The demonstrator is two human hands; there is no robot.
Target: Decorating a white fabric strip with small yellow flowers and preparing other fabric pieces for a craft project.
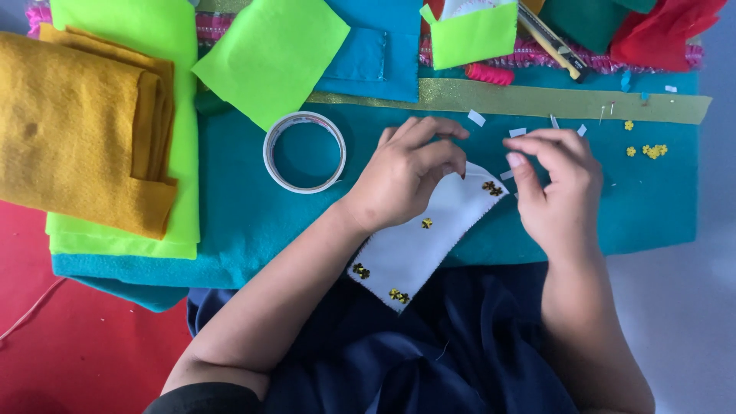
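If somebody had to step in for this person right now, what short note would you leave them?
Left hand: rests on the white felt piece, fingers curled, pinning it to the teal felt sheet.
Right hand: fingertips pinched together just right of the piece; whatever they hold is too small to tell.
Done: gold sequins already sit in four spots on the white piece.
Left: loose gold sequins lie to the right, small white tape bits above the hands, and the tape roll to the left.

floor (84, 345): red, left | pale grey, right | even light
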